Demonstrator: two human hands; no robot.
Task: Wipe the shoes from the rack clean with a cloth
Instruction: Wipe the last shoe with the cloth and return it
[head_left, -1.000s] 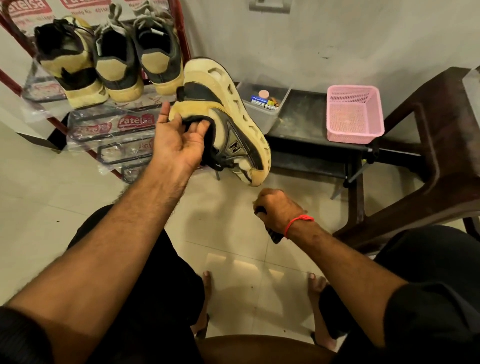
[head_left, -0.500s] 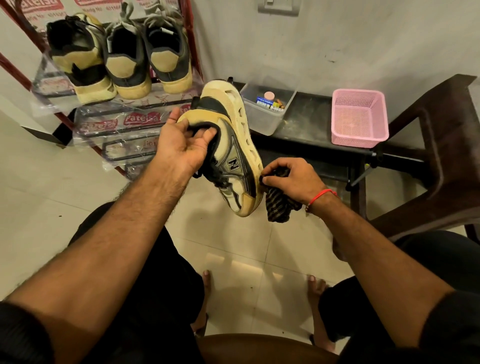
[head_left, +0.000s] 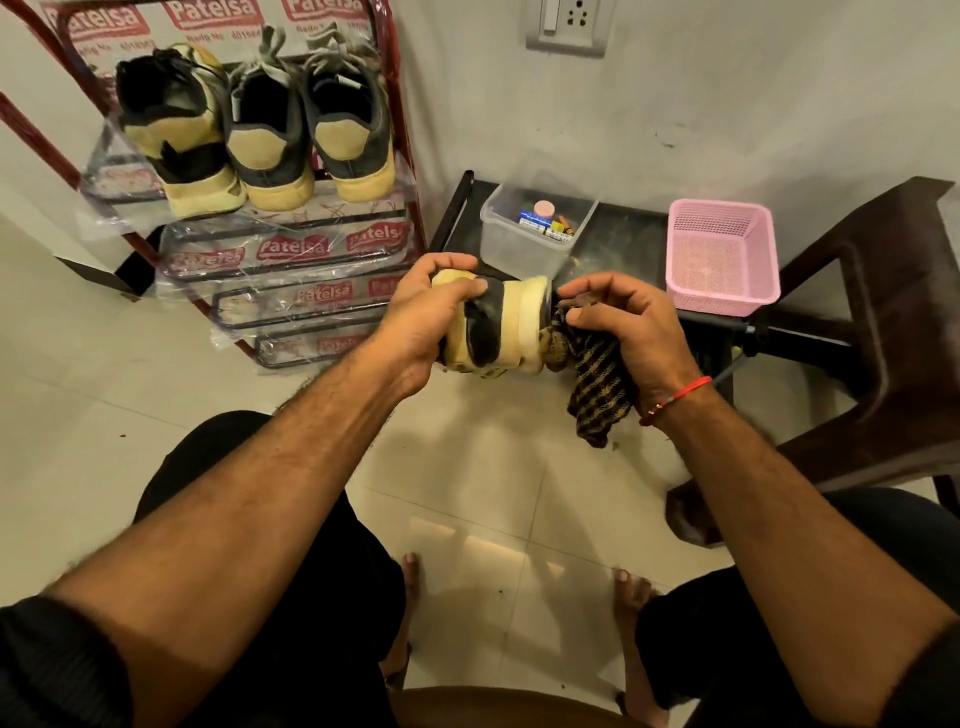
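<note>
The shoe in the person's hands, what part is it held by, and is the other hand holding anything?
The left hand grips the shoe around its heel end. The right hand holds a striped cloth bunched against the sole.

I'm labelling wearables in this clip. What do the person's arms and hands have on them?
Both forearms are bare, with dark sleeves showing only at the bottom corners of the view. The right hand has a thin red thread band tied round the wrist. The left hand shows nothing on its wrist. No gloves; no rings that I can make out.
</note>
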